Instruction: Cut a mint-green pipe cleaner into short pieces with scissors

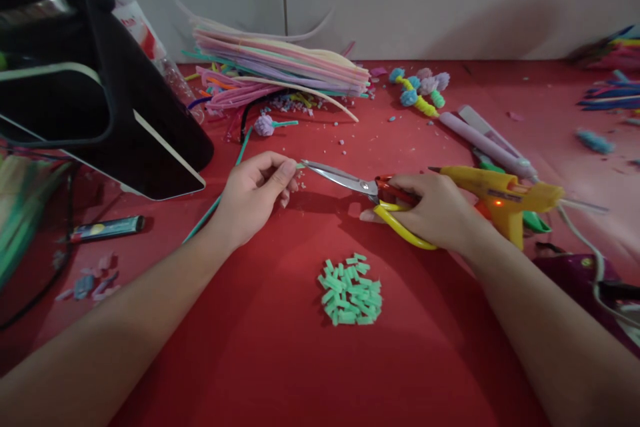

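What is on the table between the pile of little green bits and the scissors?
Nothing: in the head view, only bare red tablecloth lies between the green bits and the scissors, which the right hand holds above it.

Green pipe cleaner [220,197]: near end hidden under left hand [253,197]; tip at fingers too small to resolve. Scissors [360,190]: handle loops mostly covered by right hand [433,210]. Black stand [75,80] cut off at left edge. Far-right pile of sticks [613,90] blurred, cropped.
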{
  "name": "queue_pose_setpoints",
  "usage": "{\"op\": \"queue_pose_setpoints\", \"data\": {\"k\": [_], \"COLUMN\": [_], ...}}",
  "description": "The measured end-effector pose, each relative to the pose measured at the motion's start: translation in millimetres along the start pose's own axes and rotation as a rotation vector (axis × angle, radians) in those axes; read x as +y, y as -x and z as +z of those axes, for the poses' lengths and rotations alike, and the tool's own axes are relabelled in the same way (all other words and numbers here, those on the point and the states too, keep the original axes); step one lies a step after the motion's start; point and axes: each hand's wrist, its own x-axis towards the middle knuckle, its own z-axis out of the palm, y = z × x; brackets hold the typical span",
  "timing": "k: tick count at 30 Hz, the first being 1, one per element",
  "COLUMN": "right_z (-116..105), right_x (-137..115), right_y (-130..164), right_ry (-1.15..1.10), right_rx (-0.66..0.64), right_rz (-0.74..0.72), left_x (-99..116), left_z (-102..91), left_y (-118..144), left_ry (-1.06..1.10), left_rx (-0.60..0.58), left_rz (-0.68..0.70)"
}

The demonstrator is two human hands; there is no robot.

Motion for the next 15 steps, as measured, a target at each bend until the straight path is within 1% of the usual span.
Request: {"op": "queue_pose_setpoints", "data": {"k": [11,15], "right_z": [1.5,1.6], "right_x": [0.6,1.1], "right_y": [-0.8,-0.7], "right_ry": [0.017,0.025], "right_rx": [-0.001,0.02], "right_rz": [0.014,0.027], "left_x": [-0.8,1.1], "left_z": [-0.5,0.3], "left_y": [-0.6,0.5], "left_ry": [-0.001,-0.004], "left_rx": [-0.008,-0.001], "left_rz": [0.007,-0.004]}}
